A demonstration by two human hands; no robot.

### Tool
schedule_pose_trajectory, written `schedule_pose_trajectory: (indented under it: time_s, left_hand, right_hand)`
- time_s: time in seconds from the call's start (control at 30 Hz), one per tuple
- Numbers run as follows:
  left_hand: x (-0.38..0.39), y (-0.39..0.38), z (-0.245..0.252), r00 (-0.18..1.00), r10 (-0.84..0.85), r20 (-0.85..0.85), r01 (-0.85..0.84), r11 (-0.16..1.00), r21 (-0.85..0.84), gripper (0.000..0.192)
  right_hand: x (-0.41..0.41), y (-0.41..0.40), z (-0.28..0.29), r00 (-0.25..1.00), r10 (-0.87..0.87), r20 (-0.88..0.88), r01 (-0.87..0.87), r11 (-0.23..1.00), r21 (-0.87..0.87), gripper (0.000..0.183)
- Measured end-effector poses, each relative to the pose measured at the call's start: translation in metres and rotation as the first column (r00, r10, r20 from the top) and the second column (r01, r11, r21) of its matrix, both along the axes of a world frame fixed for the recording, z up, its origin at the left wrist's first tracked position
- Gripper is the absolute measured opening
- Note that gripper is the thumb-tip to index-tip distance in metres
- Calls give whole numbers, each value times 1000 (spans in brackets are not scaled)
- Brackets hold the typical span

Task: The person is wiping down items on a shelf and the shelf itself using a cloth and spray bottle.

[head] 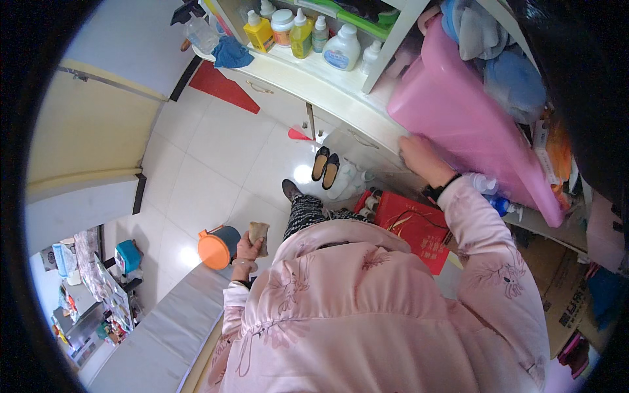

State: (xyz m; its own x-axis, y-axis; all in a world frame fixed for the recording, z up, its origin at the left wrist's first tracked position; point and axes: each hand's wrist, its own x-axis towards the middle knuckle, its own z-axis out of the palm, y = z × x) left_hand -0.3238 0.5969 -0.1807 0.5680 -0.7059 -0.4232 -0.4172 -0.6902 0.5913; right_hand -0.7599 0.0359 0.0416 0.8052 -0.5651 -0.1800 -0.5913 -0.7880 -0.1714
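Note:
My left hand point(249, 246) grips a small brown folded cloth or pad point(258, 238) beside my body, above the tiled floor; its exact kind is unclear. Just past that hand stands a dark bucket with an orange lid point(214, 249). My right hand point(421, 158), slightly blurred, reaches to the front edge of the white cabinet top point(314, 83). Its fingers are bent, and whether they hold anything is hidden. Right beside it, a large pink plastic basin point(457, 98) leans on its side on the counter, with grey and blue cloths point(513, 83) against it.
Several bottles point(342, 47) line the cabinet shelf, and a blue cloth point(232, 52) hangs at the counter's end. Black flat shoes point(325, 168), white plastic jugs point(346, 182) and a red gift bag point(408, 226) are on the floor. A grey padded bed point(162, 329) lies to my left.

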Motion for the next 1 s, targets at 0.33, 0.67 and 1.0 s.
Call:
schedule_pose_trajectory:
  time_s: [0.33, 0.67, 1.0]
  left_hand:
    - [2, -9, -3, 1000, -25, -4, 25, 1000, -1, 50]
    - [13, -3, -5, 991, -29, -132, 23, 998, -53, 48]
    - [2, 31, -20, 1000, -26, -13, 27, 997, 73, 59]
  right_hand:
    - [-7, -2, -7, 999, -36, -6, 36, 999, 39, 12]
    - [141, -12, 0, 964, -129, 231, 130, 991, 10, 10]
    - [71, -15, -15, 989, -74, 128, 62, 994, 90, 13]
